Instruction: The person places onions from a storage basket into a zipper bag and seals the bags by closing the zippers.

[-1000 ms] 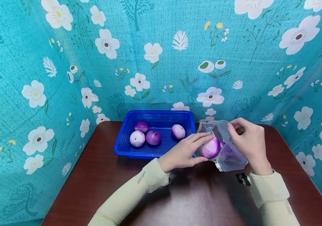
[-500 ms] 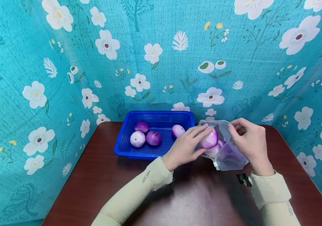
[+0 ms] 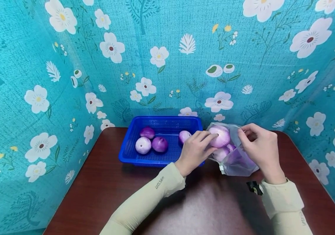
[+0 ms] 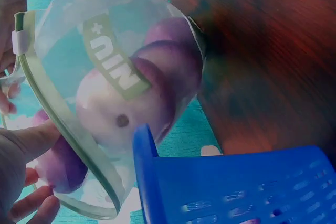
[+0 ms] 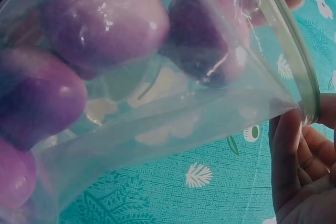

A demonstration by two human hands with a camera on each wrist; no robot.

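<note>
My left hand point(image 3: 195, 150) holds a purple onion point(image 3: 221, 135) at the mouth of a clear zip bag point(image 3: 236, 168). In the left wrist view, thumb and fingertips are on this onion point(image 4: 63, 166), which sits just inside the zip edge. My right hand point(image 3: 260, 150) pinches the bag's rim at the right; the right wrist view shows its fingers point(image 5: 289, 156) at the end of the green zip strip. Several onions lie deeper in the bag, among them a pale one point(image 4: 126, 103) behind the printed label and a glossy one point(image 5: 105, 22).
A blue perforated basket point(image 3: 148, 162) stands left of the bag, close to my left hand. Inside it are a white onion point(image 3: 143, 145), two purple ones point(image 3: 160, 144) and another point(image 3: 184, 137) at the right. Behind the brown table point(image 3: 103, 182) hangs a flowered teal cloth point(image 3: 173, 78).
The held onion has moved up toward the far side of the bag mouth and turned, baring other onions below it. My left hand has shifted along with it; my right hand stays nearly still.
</note>
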